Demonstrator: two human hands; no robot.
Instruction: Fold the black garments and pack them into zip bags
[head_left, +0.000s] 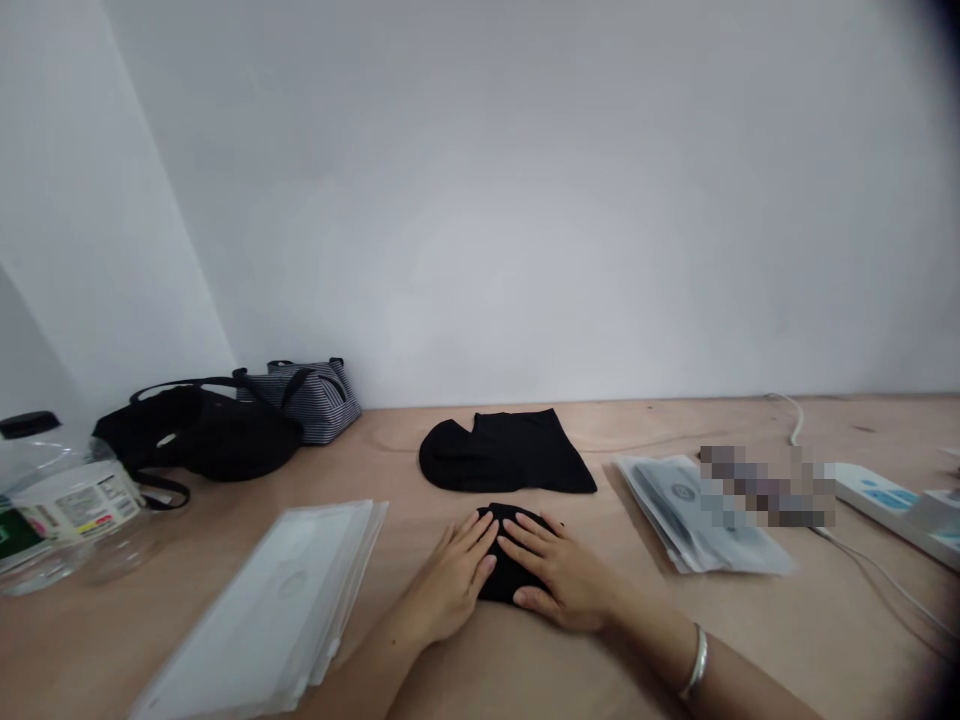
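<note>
Both my hands lie flat on a small folded black cloth (508, 570) near the front middle of the wooden table (675, 640). My left hand (450, 580) rests on its left side with fingers stretched out. My right hand (559, 575) covers its right side, fingers also flat, with a silver bangle on the wrist. Just beyond them a second black garment (510, 452), shaped like a hood with an opening, lies spread flat.
A stack of clear plastic bags (277, 610) lies at the left front. Packed bags (697, 515) sit to the right. A black bag (199, 430) and striped pouch (311, 395) stand at back left. A water bottle (56, 505) lies far left; a power strip (889, 500) with cable far right.
</note>
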